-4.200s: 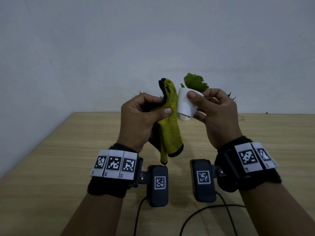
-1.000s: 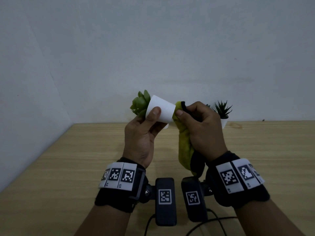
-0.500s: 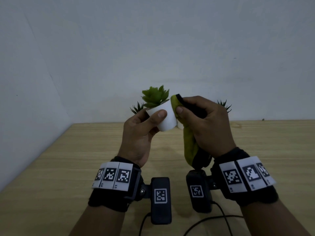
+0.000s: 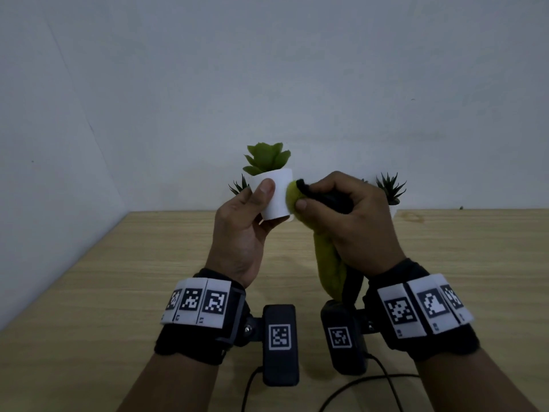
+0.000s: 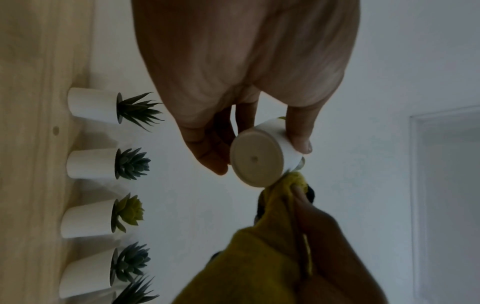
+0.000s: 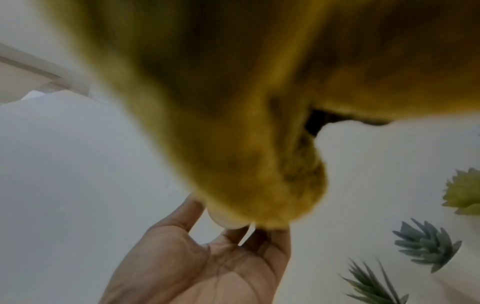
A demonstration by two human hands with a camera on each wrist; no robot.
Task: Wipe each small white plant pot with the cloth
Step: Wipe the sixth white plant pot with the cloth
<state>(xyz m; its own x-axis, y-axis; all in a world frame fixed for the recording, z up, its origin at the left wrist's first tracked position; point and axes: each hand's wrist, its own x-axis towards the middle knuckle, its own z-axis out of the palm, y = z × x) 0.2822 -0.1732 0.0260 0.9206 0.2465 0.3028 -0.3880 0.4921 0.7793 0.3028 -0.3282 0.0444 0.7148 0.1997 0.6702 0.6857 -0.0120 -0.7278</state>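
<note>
My left hand (image 4: 252, 215) grips a small white plant pot (image 4: 277, 193) with a light green succulent, upright, above the wooden table (image 4: 118, 278). In the left wrist view the pot (image 5: 262, 156) shows its round base, thumb and fingers round its wall. My right hand (image 4: 338, 215) holds a yellow-green cloth (image 4: 326, 263) with a dark edge and presses a bunched tip against the pot's right side. The cloth (image 6: 233, 102) fills most of the right wrist view, hiding my right fingers. Several more white pots (image 5: 91, 162) stand in a row along the wall.
Spiky dark plants in pots stand behind my hands at the wall, one at the left (image 4: 239, 185) and one at the right (image 4: 390, 188). A black cable (image 4: 356, 388) runs over the table near its front. The wall corner is at the left.
My left hand has turned the pot from lying sideways to upright. The right hand with the cloth has stayed at the pot's right side and shifted slightly right.
</note>
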